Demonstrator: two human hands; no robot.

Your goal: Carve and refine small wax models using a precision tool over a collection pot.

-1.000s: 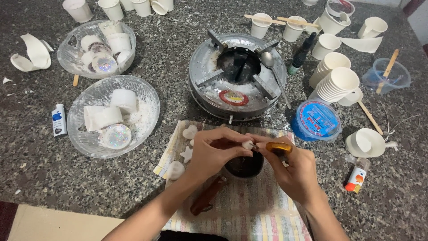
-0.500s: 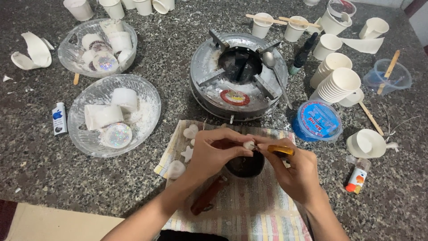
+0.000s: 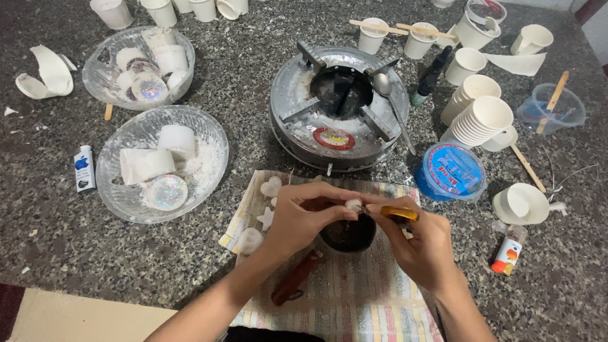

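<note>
My left hand (image 3: 304,218) pinches a small white wax lump (image 3: 353,204) between thumb and fingers, above a small dark pot (image 3: 348,234) with a reddish handle (image 3: 296,286). My right hand (image 3: 421,244) grips an orange-handled tool (image 3: 399,214) whose tip meets the lump. Both hands hover over a striped cloth (image 3: 354,304). Small white wax shapes (image 3: 270,187) lie on the cloth's left edge.
A round metal stove (image 3: 339,107) with a spoon (image 3: 387,95) stands behind the cloth. Two glass bowls (image 3: 161,163) (image 3: 142,63) of white wax pieces sit at left. Stacked paper cups (image 3: 484,120), a blue-lidded tub (image 3: 451,172), wooden sticks and a small bottle (image 3: 508,250) crowd the right.
Both hands stay over the pot, working the lump with small finger shifts. Nothing else has moved.
</note>
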